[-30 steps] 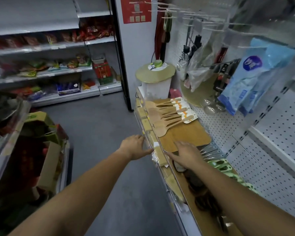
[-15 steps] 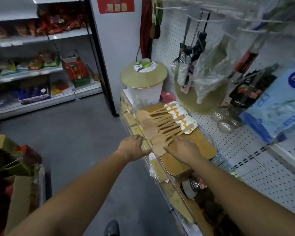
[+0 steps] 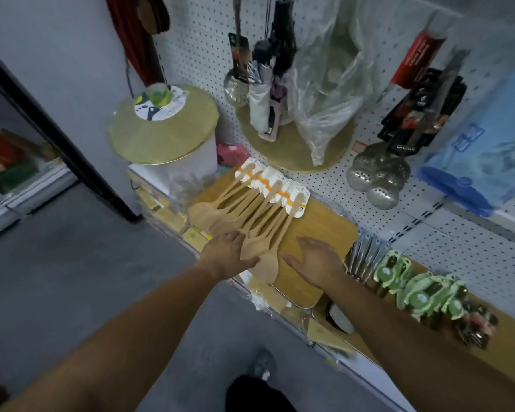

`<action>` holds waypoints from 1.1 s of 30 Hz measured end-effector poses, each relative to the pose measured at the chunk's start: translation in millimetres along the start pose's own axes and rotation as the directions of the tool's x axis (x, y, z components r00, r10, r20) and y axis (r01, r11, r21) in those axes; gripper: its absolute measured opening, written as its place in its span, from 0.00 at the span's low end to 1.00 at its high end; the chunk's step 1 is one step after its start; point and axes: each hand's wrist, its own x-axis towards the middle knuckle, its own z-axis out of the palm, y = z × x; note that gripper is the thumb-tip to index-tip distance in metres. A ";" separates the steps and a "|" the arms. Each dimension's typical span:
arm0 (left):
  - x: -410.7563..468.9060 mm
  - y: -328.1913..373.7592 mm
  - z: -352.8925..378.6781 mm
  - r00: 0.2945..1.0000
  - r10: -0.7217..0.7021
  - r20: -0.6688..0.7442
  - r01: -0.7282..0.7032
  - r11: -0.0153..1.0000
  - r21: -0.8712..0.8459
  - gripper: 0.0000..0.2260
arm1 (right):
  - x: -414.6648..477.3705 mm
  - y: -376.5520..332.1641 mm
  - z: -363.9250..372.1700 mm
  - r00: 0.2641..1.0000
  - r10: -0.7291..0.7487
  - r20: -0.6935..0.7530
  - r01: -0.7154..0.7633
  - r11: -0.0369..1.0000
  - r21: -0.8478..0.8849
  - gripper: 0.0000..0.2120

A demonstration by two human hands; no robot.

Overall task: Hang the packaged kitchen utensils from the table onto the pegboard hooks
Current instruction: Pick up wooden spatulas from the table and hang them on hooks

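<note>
Both our left hand [image 3: 229,257] and right hand [image 3: 314,261] lay flat, grip wide; gathered loosely, the fanned wooden spoons [image 3: 250,212] could slip off the table [image 3: 510,321] edge.

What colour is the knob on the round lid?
The knob is light green, seen best in the head view.

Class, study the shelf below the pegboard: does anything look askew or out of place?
The packaged wooden spoons lie fanned and overlapping on the wooden board, bowls crowding its front edge, while metal skimmers hang neatly on the pegboard.
</note>
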 end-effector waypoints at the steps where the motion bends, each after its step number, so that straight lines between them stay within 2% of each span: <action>1: 11.4 -1.2 2.3 1.000 0.007 0.011 -0.007 1.000 -0.005 0.37 | 8.1 5.3 3.7 1.000 0.022 0.009 -0.022 1.000 0.008 0.40; 6: 61.0 -6.1 20.1 0.994 0.095 0.058 -0.096 0.995 0.022 0.31 | 29.8 15.9 26.8 0.981 0.187 0.052 -0.192 0.975 0.113 0.39; 13: 126.1 -18.8 50.3 0.980 0.163 0.112 -0.160 0.987 -0.035 0.26 | 57.7 11.8 61.9 0.939 0.319 0.131 -0.340 0.917 0.209 0.36; 15: 145.1 -21.1 59.5 0.977 0.182 0.114 -0.174 0.982 -0.076 0.23 | 67.1 9.3 75.8 0.924 0.358 0.132 -0.381 0.892 0.245 0.34; 20: 175.1 -22.1 78.2 0.961 0.263 0.087 -0.259 0.965 -0.046 0.18 | 85.0 -0.9 115.9 0.867 0.454 0.203 -0.497 0.805 0.325 0.32; 27: 224.4 -11.5 109.4 0.968 0.247 0.046 -0.225 0.933 -0.280 0.18 | 128.9 -1.7 133.7 0.810 0.549 0.206 -0.577 0.683 0.447 0.28; 33: 251.8 -2.1 127.7 0.985 0.171 0.001 -0.161 0.932 -0.326 0.25 | 169.5 15.1 132.9 0.762 0.613 0.208 -0.601 0.550 0.579 0.26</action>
